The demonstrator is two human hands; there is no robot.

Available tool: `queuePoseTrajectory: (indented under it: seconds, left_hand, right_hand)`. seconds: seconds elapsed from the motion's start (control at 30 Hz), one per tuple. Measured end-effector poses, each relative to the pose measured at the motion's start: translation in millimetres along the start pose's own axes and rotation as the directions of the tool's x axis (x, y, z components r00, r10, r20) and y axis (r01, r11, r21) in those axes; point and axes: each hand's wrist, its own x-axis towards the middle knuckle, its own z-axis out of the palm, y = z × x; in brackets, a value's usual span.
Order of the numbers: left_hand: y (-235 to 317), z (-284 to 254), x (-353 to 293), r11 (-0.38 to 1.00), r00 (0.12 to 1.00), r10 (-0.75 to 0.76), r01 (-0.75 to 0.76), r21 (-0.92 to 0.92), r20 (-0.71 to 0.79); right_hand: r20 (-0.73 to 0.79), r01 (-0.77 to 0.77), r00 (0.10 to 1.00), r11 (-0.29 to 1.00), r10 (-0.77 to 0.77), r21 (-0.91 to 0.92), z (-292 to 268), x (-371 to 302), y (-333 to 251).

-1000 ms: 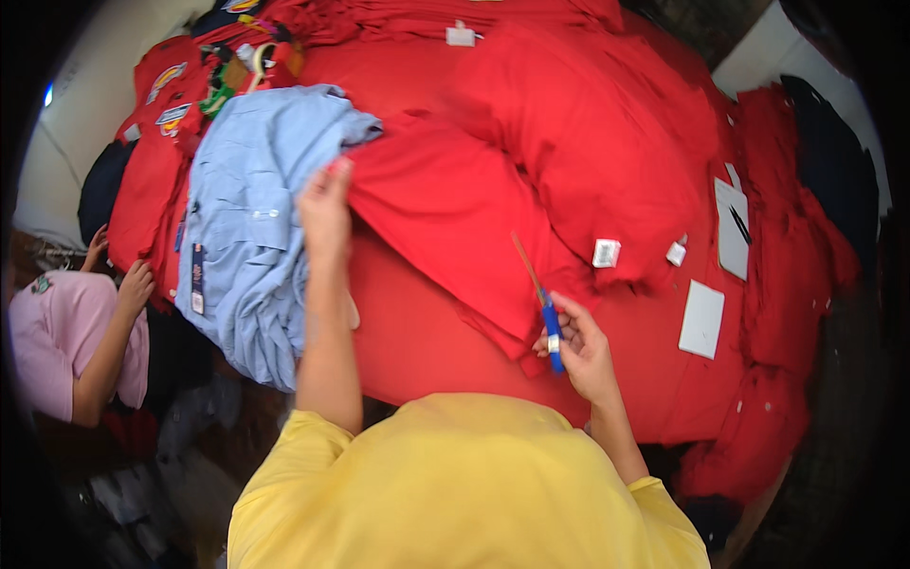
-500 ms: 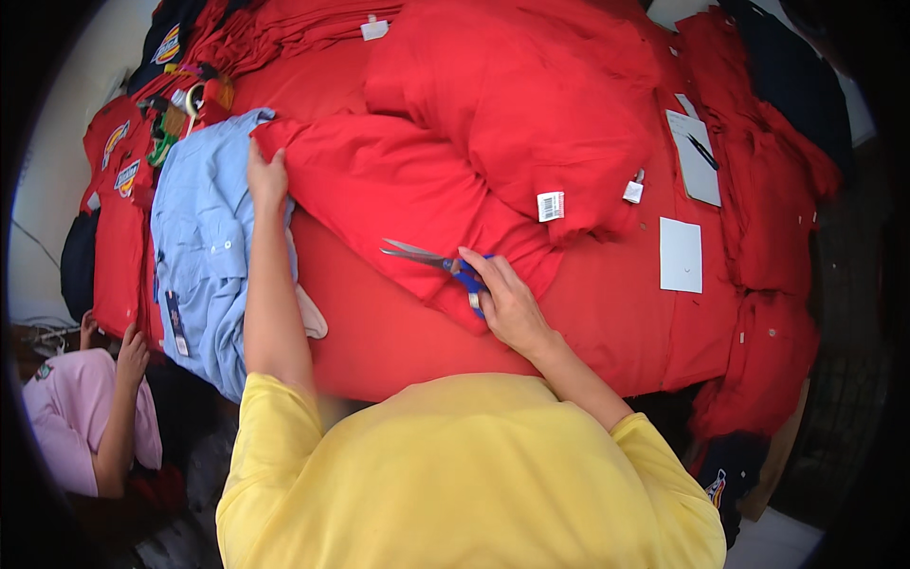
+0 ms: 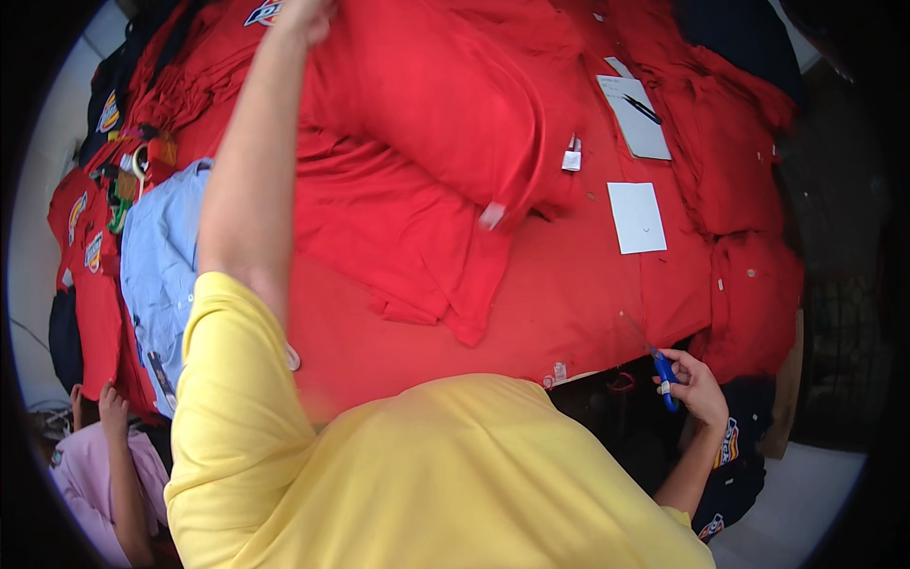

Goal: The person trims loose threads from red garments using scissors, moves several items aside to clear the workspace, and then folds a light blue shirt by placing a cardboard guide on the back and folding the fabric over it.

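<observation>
My left arm reaches far forward to the top edge, where my left hand [image 3: 313, 21] is closed on a red garment [image 3: 436, 85]; part of that hand is cut off. A white label on this garment's near edge is smeared by motion. Beneath it lies another red garment [image 3: 389, 228], rumpled on the red cloth-covered table [image 3: 569, 294]. At the table's near right edge, my right hand [image 3: 697, 387] grips scissors [image 3: 665, 375] by their blue handles. Their blades point up and left over the red cloth.
A light blue shirt [image 3: 156, 256] lies at the left, by tape rolls [image 3: 140, 163]. On the right are a notepad [image 3: 645, 133] with black thread snips [image 3: 643, 108], a white card [image 3: 636, 218] and red garment piles [image 3: 720, 161]. Another person's hand [image 3: 112, 408] touches red fabric at lower left.
My left hand has moved forward from the lower red garment to the upper one, which has shifted. My right hand has carried the scissors right and back to the table's edge.
</observation>
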Motion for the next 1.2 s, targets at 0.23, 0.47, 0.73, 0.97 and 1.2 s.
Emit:
queuePoseTrajectory:
  seconds: [0.23,0.47,0.73,0.97,1.2]
  left_hand:
    - [-37,53,-116,0.895,0.992,0.129,-0.112,0.432,-0.009]
    - [-51,-26,-257,0.395,0.99,0.096,-0.137,0.908,0.107]
    - [-96,20,-417,0.298,0.987,0.134,0.04,0.954,-0.084]
    - [-95,38,-430,0.341,0.997,-0.058,0.061,0.938,-0.044]
    - [-78,32,-433,0.574,0.966,-0.208,0.25,0.78,-0.157]
  right_hand:
    - [-0.035,0.086,0.996,0.961,-0.079,0.263,73,10,33]
    - [0.119,0.282,0.928,0.874,-0.353,0.395,183,92,-42]
    - [0.229,0.74,0.668,0.598,-0.708,-0.309,239,120,-79]
    - [0.262,0.609,0.792,0.736,-0.551,-0.295,175,111,-60]
    - [0.122,0.468,0.867,0.873,-0.484,0.136,175,118,-31]
